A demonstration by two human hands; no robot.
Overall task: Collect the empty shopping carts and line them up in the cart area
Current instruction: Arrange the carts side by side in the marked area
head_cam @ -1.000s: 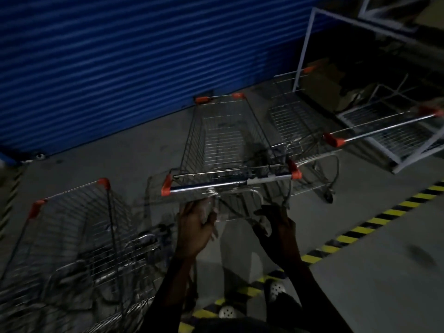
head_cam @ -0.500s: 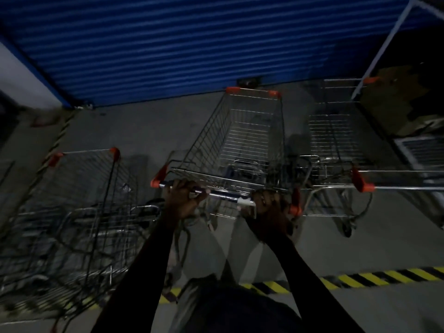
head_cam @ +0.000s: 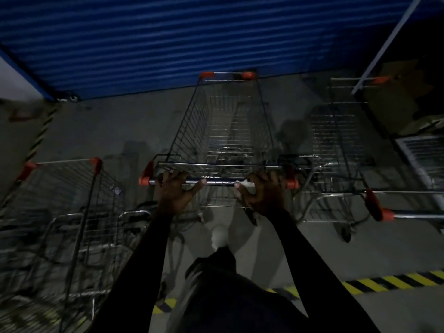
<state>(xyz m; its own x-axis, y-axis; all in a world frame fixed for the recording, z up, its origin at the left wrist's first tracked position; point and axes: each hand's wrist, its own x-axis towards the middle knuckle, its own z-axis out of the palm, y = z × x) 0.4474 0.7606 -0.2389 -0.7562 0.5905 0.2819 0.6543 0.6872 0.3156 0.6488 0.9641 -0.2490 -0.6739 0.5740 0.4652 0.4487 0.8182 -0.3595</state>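
The bay is dim, with a grey concrete floor (head_cam: 115,131) and a blue roller shutter (head_cam: 192,39) closing off the far side. My shopping cart (head_cam: 230,131) stands in the middle, its wire basket empty and its nose, capped by two orange corners, pointing at the shutter. My left hand (head_cam: 174,193) is curled round the cart's handle bar (head_cam: 216,181) near its left orange end. My right hand (head_cam: 263,193) is wrapped round the same bar near the right end. To the left of my cart stands a second wire cart (head_cam: 72,200), blurred. Just beside my cart on the right a third cart (head_cam: 336,140) faces the same way. Behind my cart, a yellow-and-black hazard stripe (head_cam: 384,282) crosses the floor, and my pale shoe (head_cam: 219,235) shows below the handle.
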